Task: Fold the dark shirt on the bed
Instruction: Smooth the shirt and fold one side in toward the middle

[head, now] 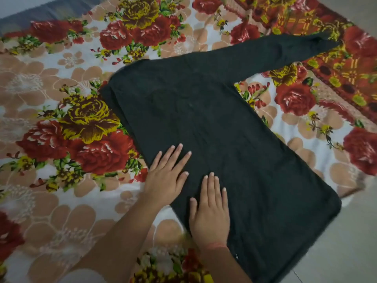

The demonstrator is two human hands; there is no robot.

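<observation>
The dark shirt (214, 123) lies flat on the floral bed cover (67, 127), running diagonally from upper left to lower right. One long sleeve (289, 51) stretches out toward the upper right; the left side looks folded in along a straight edge. My left hand (166, 176) rests flat, fingers spread, on the shirt's left edge, partly on the cover. My right hand (210, 213) lies flat, palm down, on the shirt close beside it. Neither hand grips the cloth.
A second cover with a red and orange pattern (334, 68) lies at the upper right. The shirt's lower right corner hangs past the bed edge over a pale tiled floor (346, 252). A grey strip (30, 15) borders the bed at the top left.
</observation>
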